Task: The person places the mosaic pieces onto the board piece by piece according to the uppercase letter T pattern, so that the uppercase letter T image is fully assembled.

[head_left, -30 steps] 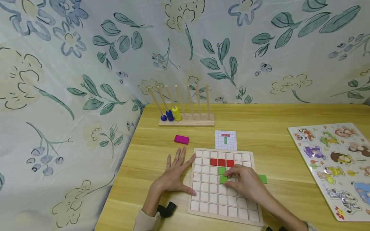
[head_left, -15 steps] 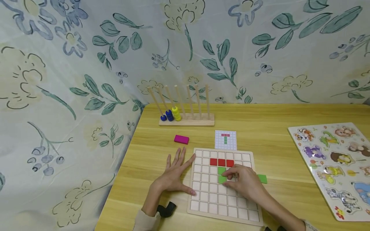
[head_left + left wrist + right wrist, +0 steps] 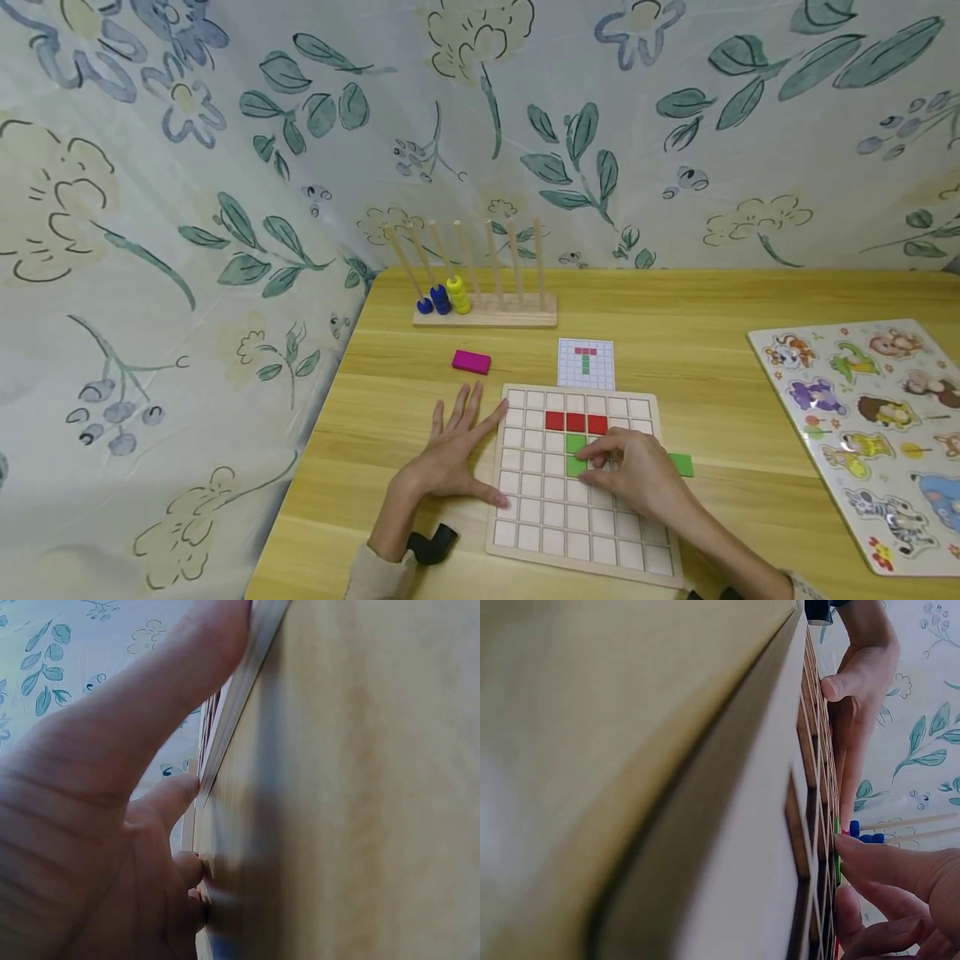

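Observation:
A wooden grid board lies on the table. Three red tiles form a row in it, with a green tile set under the middle one. My right hand rests on the board and pinches a second green tile just below the first. My left hand lies flat with straight fingers beside the board's left edge, thumb on the board. In the right wrist view my fingertips touch a green sliver on the board. In the left wrist view my thumb lies along the board's edge.
A loose green tile lies right of the board. Behind the board are a small pattern card, a pink block and a peg rack with blue and yellow beads. An animal puzzle occupies the right side. Floral cloth hangs around.

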Available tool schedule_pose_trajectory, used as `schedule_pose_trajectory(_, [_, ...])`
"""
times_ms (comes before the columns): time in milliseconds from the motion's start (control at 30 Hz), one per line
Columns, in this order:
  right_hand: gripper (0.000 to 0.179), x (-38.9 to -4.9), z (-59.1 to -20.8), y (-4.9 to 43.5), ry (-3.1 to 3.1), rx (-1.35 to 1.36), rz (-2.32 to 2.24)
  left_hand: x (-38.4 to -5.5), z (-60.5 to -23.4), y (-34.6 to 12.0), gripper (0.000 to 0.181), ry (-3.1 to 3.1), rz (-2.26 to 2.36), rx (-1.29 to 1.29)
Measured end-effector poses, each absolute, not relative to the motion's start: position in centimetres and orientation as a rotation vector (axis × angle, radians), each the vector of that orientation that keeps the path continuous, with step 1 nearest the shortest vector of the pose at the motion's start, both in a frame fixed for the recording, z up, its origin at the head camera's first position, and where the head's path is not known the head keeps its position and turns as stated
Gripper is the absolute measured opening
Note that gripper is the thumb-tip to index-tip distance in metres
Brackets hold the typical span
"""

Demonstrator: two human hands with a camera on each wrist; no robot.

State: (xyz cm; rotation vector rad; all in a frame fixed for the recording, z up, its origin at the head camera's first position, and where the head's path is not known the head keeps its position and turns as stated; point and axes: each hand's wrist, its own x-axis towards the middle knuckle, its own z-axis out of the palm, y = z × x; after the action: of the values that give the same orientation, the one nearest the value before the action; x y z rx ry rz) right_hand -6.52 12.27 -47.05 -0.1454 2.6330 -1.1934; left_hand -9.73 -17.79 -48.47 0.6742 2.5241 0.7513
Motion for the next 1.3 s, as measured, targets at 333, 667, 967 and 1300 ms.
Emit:
schedule_pose_trajectory(333, [0.015, -6.5, -46.8, 13.5, 2.677, -0.204, -1.233, -9.7, -48.7, -17.7, 0.131, 2.529, 0.746, 0.679])
schedule_pose_trajectory(667, [0.02, -5.9, -46.0, 19.9, 2.832, -0.204, -1.233, -9.3, -49.0, -17.5, 0.133, 2.544, 0.723, 0.676])
schedule_pose_trajectory(967, [0.023, -5.0, -47.6, 24.9, 2.974, -0.15, -1.166, -9.2, -49.0, -17.4, 0.133, 2.536, 0.73, 0.662])
schedule_pose_trajectory(1300, [0.03, -4.6, -48.5, 26.1, 2.949, -0.165, -1.129, -9.2, -49.1, -17.4, 0.133, 2.532, 0.741, 0.661])
